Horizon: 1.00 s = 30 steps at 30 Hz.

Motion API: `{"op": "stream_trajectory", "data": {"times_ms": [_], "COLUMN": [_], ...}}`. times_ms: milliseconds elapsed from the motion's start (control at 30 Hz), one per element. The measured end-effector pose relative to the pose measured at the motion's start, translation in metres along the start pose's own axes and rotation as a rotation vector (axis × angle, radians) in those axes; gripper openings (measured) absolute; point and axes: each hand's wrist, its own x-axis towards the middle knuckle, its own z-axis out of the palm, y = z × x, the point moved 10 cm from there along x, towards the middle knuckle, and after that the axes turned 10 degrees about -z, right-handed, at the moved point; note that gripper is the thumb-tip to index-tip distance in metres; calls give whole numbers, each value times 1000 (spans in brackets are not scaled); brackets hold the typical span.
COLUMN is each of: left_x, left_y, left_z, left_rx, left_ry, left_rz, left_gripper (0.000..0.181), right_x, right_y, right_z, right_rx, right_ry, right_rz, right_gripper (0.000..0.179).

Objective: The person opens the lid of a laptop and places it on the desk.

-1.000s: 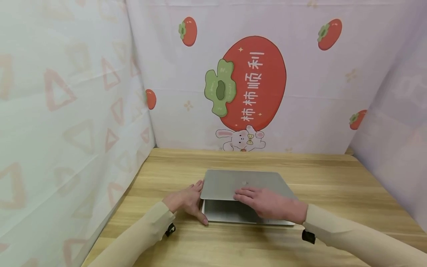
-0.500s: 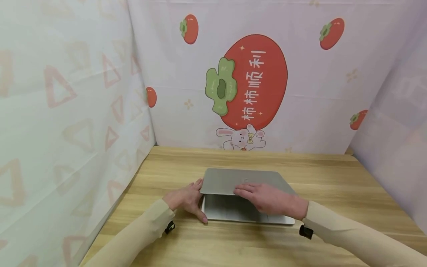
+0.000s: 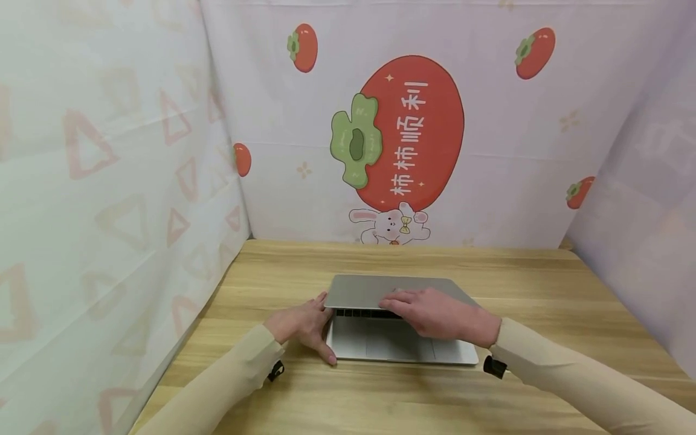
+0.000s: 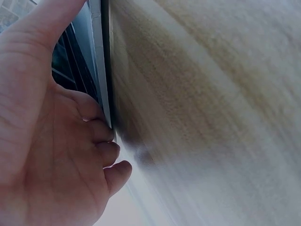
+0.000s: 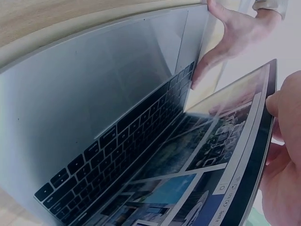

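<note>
A silver laptop (image 3: 399,349) lies on the wooden table with its lid (image 3: 359,291) tilted partly up, front edge raised over the base. My right hand (image 3: 435,314) holds the front edge of the lid, fingers on its outer face; the thumb is hidden from the head view. Beneath, the right wrist view shows black keys (image 5: 127,136) and a lit screen (image 5: 183,165). My left hand (image 3: 304,326) rests along the left side of the base, thumb by the front corner and fingers stretched toward the back. The left wrist view shows its palm (image 4: 51,141) against the laptop's side.
The wooden table (image 3: 293,266) extends around the laptop on all sides. A printed cloth (image 3: 489,121) with red persimmons hangs behind it. More cloth (image 3: 136,181) walls in the left side, and another sheet hangs at the right.
My right hand has lifted the lid's front edge higher and slightly back, so a row of dark keys now shows. My left hand stays at the left side.
</note>
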Motion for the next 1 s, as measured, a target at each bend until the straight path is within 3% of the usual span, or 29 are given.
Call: {"op": "stream_trajectory", "data": {"times_ms": [300,567,767,1000], "left_x": [0,1,1,0], "left_y": [2,1,3,7], "left_z": [0,1,-3,-3], "left_rx": [85,107,132,140], "left_ry": [6,10,36,-1], "left_rz": [-3,9,34,31], "left_gripper": [136,137,136,135], "right_x": [3,7,8,9], "right_y": [9,14,24,29], "right_z": [-5,-10,-14,-17], "right_rx": [52,49,63,104], "right_ry": [-1,-5,-7,-10], "right_rz": [40,54,128,131], "right_gripper": [50,50,48,46]}}
